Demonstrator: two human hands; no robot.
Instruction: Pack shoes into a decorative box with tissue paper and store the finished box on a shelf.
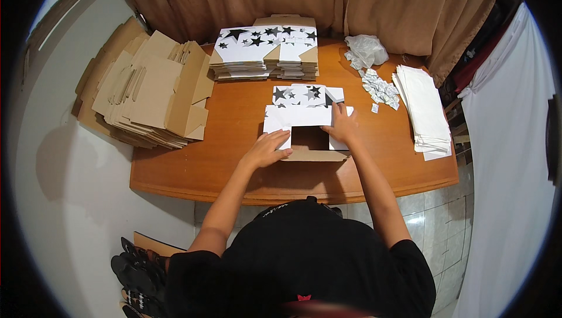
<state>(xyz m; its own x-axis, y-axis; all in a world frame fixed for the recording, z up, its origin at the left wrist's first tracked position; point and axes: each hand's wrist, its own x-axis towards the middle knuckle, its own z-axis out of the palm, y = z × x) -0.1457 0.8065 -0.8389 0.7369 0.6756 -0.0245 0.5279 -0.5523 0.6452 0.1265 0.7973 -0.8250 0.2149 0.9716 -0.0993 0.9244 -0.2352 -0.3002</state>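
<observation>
A partly folded cardboard box (298, 116), white with black and grey stars, lies on the wooden table in front of me. Its near part stands open, showing a brown inside (310, 137), and a brown flap (316, 156) extends along the near edge. My left hand (268, 149) rests on the box's left side, fingers stretched out and thumb apart by the front corner. Over on the right side, my right hand (343, 126) lies with spread fingers on the white side flap, its thumb near the opening. The undersides of both hands are hidden.
Flat star-printed boxes (266, 48) are stacked at the back. A leaning pile of brown cardboard (146, 89) stands left. At right are a clear plastic bag (367, 50), small white packets (380, 88) and stacked white sheets (422, 107). The table (234, 168) has a curved front edge.
</observation>
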